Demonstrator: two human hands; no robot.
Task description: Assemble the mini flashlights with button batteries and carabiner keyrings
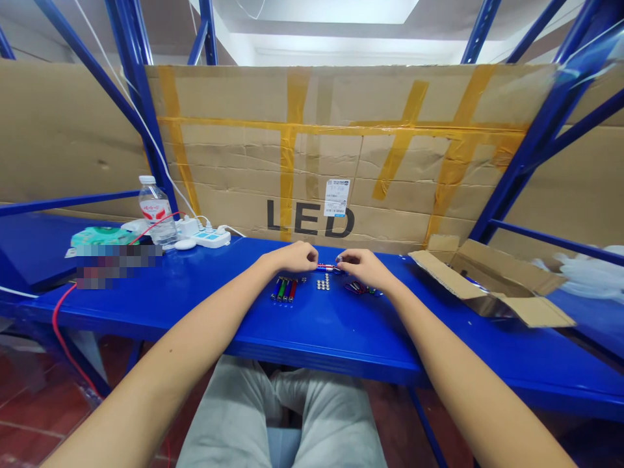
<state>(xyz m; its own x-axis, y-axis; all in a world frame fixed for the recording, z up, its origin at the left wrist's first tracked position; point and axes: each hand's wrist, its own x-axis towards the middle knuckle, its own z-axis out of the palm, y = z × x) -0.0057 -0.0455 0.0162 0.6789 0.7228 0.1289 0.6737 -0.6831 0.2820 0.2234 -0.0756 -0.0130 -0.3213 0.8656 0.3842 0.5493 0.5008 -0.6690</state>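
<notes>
My left hand (298, 257) is closed, its fingertips pinching one end of a small slim metal tube (329, 267), red and silver. Just right of it, my right hand (361, 266) has thumb and fingers pinched at a tiny shiny piece too small to make out. Between and below the hands lie several small silver button cells (322, 285) in rows. Several coloured metal tubes (283, 290), among them green, red and blue, lie side by side below my left hand. A small heap of dark and coloured slim pieces (359, 288) lies under my right hand.
An opened cardboard box (487, 276) stands on the blue table (322, 338) at right. At left are a water bottle (156, 211), a white power strip (212, 238) and a green packet (102, 238). A large cardboard sheet (234, 169) marked LED rises behind, between blue posts.
</notes>
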